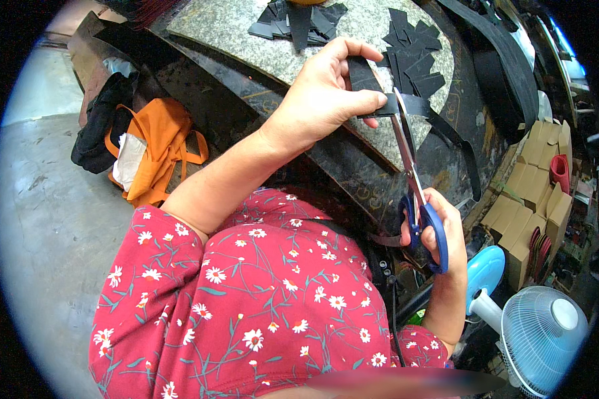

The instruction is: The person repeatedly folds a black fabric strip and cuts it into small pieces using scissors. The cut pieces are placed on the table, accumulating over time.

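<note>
Between the thumb and fingers of my left hand (319, 90) is a black strip (416, 106), pinched together with a dark flat rectangular piece (363, 74). The strip's loose end trails to the right and curls down over the table edge. My right hand (448, 223) grips a pair of scissors (408, 156) by its blue handles. Its blades point up and lie across the strip, just right of my left thumb. Whether they have cut into it, I cannot tell. Beyond my hands, a pile of cut black pieces (416, 60) rests on a speckled stone slab (226, 30).
A second pile of black pieces (266, 30) lies at the slab's far side. Wide black material (506, 73) is bundled at right. Cardboard boxes (529, 173) and a blue fan (542, 332) stand on the right. An orange bag (163, 133) sits at left.
</note>
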{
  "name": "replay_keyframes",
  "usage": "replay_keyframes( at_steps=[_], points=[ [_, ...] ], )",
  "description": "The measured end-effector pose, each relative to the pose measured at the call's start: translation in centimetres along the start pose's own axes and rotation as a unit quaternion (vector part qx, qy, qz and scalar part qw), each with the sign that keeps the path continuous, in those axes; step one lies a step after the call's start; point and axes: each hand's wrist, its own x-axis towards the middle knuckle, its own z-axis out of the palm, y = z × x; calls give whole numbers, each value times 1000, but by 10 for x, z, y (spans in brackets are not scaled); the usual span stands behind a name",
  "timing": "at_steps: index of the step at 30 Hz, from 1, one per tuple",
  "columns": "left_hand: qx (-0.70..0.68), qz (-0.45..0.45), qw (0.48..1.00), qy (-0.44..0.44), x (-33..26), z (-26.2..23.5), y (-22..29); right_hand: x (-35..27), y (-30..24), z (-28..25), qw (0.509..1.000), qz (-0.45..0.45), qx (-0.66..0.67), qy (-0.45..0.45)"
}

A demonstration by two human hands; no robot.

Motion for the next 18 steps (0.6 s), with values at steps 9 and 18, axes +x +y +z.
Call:
replay_keyframes(
  at_steps=[9,18],
  points=[
    [-32,-38,999,-15,2,-5,-2,3,9,8,996,-33,75,23],
    [721,311,600,154,39,-56,12,-16,-12,-40,993,-42,-48,95]
  ],
)
